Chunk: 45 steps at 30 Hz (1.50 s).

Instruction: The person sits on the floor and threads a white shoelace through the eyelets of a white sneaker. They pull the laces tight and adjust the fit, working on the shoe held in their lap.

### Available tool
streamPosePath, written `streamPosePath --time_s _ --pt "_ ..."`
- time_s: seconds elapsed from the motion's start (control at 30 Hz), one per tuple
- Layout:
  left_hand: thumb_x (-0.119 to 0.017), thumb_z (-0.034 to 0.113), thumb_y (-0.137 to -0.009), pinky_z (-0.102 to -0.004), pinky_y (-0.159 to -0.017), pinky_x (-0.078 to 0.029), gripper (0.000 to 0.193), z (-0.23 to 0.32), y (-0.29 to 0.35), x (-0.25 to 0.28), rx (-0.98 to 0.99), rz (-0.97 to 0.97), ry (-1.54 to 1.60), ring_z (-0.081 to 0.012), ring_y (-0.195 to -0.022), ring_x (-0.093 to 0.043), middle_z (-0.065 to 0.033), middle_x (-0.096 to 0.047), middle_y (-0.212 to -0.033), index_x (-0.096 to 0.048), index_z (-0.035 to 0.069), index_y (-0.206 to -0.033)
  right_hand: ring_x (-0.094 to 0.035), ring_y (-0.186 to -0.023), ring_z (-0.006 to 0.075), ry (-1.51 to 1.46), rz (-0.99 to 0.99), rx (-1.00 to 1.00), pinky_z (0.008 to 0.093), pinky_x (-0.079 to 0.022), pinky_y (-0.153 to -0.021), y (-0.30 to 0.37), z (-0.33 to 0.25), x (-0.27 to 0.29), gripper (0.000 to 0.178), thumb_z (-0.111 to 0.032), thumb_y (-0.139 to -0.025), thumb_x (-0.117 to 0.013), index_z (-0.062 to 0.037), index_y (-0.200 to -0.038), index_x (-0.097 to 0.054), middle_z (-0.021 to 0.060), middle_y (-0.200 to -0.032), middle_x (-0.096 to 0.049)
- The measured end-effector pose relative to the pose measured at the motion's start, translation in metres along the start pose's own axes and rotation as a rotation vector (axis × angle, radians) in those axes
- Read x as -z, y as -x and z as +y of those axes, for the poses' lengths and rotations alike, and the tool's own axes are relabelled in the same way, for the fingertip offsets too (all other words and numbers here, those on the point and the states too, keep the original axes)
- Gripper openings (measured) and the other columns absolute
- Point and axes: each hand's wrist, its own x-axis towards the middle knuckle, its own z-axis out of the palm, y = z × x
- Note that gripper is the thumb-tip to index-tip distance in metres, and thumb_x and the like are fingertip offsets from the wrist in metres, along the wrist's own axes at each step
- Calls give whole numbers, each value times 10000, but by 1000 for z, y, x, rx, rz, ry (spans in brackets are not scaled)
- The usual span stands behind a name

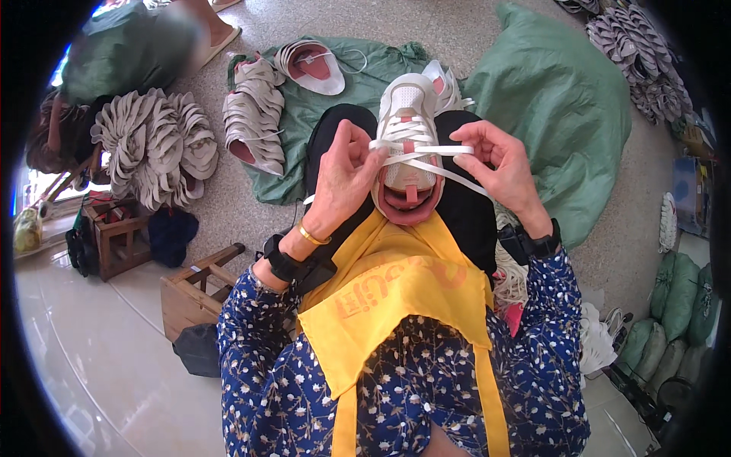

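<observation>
Between my knees rests a white and pink sneaker, its toe pointing away from me and its pink-lined opening toward me. A flat white shoelace crosses over its tongue, with one strand stretched level between my hands. My left hand is closed, pinching the lace at the shoe's left side. On the right side, the thumb and fingers of my right hand pinch the lace too. Another length of lace slants down beneath the right hand. Below the shoe, a yellow apron covers my lap.
Stacked shoe uppers and a loose upper lie on a green sheet ahead. A bulging green sack sits to the right. Piled uppers and a wooden stool are at left. White laces hang beside my right thigh.
</observation>
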Motion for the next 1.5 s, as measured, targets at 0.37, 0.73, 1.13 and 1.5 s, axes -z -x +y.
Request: streamPosePath --time_s 0.37,0.73,1.13,1.5 --pt "-700 75 -988 -202 -497 -255 248 3 16 37 86 -26 322 4 -594 -370 80 -486 -756 -455 113 -994 -613 -852 31 148 -52 -73 199 -527 -786 -7 11 -12 246 45 -922 -662 -13 -1160 -648 -21 -983 -630" --pt "-689 144 -971 -312 -548 -493 251 22 8 17 101 -82 -150 -142 -602 -628 -108 -645 -744 -508 -24 -1020 -630 -760 24 93 62 1 191 -520 -676 -12 27 -19 146 12 -905 -669 0 -1051 -683 -8 -891 -688" --pt "-547 130 -1020 -334 -521 -459 167 12 -5 8 9 -36 -248 -200 -523 -594 -141 -634 -675 -523 -19 -947 -612 -815 19 -105 34 -42 189 -510 -748 -23 24 -18 165 59 -878 -615 -1 -1017 -683 -37 -919 -663" --pt "-484 141 -1072 -246 -458 -386 163 8 -7 15 133 -86 -109 -77 -497 -502 -52 -659 -735 -497 20 -964 -505 -706 24 330 -24 90 194 -436 -630 -24 12 -14 285 107 -808 -556 -21 -1038 -663 -24 -908 -636"
